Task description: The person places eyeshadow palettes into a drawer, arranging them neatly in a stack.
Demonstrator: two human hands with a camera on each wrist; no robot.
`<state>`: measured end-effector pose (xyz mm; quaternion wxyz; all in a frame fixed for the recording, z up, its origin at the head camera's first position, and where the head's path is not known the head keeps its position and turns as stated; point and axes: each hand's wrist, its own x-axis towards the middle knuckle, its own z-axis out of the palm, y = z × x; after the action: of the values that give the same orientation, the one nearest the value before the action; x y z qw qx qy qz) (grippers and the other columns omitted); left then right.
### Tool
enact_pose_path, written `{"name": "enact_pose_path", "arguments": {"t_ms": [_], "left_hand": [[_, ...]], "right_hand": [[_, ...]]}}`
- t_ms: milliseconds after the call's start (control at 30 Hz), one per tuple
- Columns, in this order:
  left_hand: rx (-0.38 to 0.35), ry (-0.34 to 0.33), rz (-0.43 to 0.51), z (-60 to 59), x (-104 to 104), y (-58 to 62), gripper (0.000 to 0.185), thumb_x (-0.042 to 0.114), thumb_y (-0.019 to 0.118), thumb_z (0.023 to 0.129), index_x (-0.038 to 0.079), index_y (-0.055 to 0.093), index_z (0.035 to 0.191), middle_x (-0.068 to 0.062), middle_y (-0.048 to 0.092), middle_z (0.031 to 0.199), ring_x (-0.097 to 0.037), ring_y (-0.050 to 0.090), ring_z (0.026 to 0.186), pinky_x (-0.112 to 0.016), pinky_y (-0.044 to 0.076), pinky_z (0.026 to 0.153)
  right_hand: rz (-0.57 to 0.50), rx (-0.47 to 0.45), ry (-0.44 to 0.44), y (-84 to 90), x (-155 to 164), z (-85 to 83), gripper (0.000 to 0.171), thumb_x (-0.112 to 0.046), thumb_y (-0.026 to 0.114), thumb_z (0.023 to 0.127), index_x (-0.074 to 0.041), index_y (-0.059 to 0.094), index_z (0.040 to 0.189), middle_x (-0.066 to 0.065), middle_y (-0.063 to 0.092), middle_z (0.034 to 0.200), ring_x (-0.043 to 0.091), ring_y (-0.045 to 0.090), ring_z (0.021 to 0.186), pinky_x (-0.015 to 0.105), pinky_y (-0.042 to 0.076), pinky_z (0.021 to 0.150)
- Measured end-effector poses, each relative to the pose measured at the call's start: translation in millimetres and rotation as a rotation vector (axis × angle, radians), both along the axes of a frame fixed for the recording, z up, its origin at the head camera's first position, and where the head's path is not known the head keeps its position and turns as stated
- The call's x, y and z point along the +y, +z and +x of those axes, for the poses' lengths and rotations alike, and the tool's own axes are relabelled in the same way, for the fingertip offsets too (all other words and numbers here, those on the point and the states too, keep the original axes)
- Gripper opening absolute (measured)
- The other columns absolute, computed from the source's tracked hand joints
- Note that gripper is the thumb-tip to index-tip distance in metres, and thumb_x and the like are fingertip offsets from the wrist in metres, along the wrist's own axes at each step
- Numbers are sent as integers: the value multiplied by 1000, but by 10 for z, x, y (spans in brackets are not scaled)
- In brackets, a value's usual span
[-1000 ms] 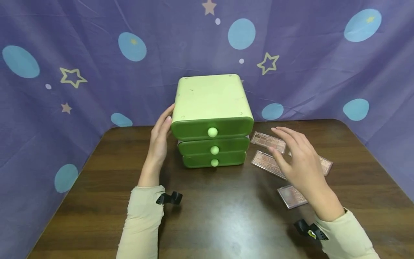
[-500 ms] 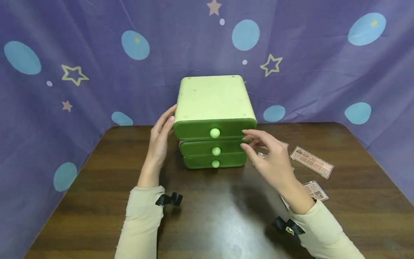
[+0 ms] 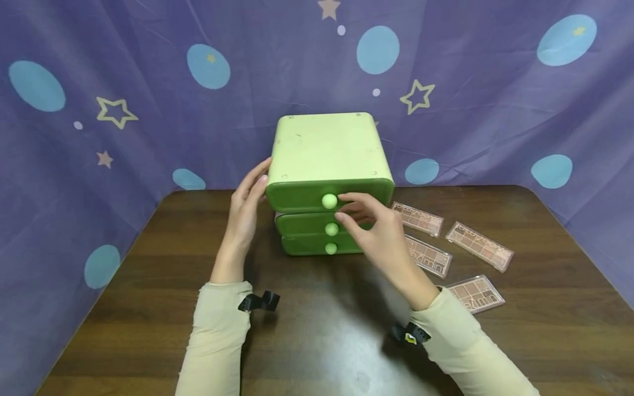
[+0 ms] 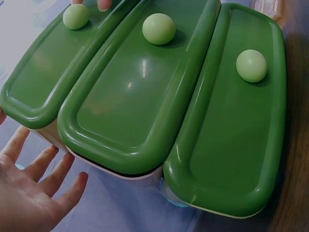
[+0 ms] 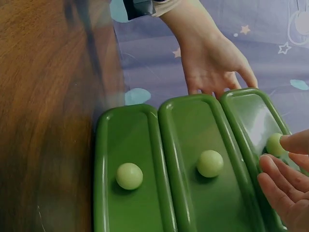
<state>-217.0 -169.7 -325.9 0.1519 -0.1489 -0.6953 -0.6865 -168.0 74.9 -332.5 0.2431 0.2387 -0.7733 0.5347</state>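
A drawer box (image 3: 327, 146) is standing near the table's (image 3: 138, 330) back edge. Palettes (image 3: 479, 246) are lying to its right.

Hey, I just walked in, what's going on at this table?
A person's left hand is at the left side of a green drawer cabinet. The right hand has its fingertips beside the top knob, though contact is hard to tell. None of the three drawers is pulled wide open. Four flat palettes lie on the table to the right.
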Motion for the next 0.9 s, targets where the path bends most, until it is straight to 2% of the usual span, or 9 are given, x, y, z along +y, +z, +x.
{"name": "enact_pose_path", "arguments": {"t_ms": [233, 500, 900], "left_hand": [[-2, -5, -2, 5, -33, -4, 44, 27, 46, 105, 13, 51, 146, -3, 53, 144, -18, 53, 122, -42, 40, 100], [-30, -12, -5, -5, -30, -15, 46, 30, 45, 104, 14, 49, 147, -2, 51, 145, -16, 48, 127, -39, 39, 100], [-49, -26, -28, 6, -39, -4, 46, 31, 44, 105, 15, 48, 148, -1, 49, 147, -15, 46, 129, -40, 39, 102]], "right_hand": [[-51, 29, 11, -32, -113, -62, 27, -6, 77, 86, -6, 71, 113, 7, 75, 91, 14, 71, 79, 26, 56, 71], [-62, 44, -30, -41, -162, -119, 26, -8, 79, 85, -7, 73, 110, 6, 75, 87, 13, 71, 73, 25, 56, 69], [-87, 124, -39, -95, -159, -98, 21, -5, 79, 84, -4, 75, 105, 6, 75, 85, 15, 70, 69, 24, 56, 67]]}}
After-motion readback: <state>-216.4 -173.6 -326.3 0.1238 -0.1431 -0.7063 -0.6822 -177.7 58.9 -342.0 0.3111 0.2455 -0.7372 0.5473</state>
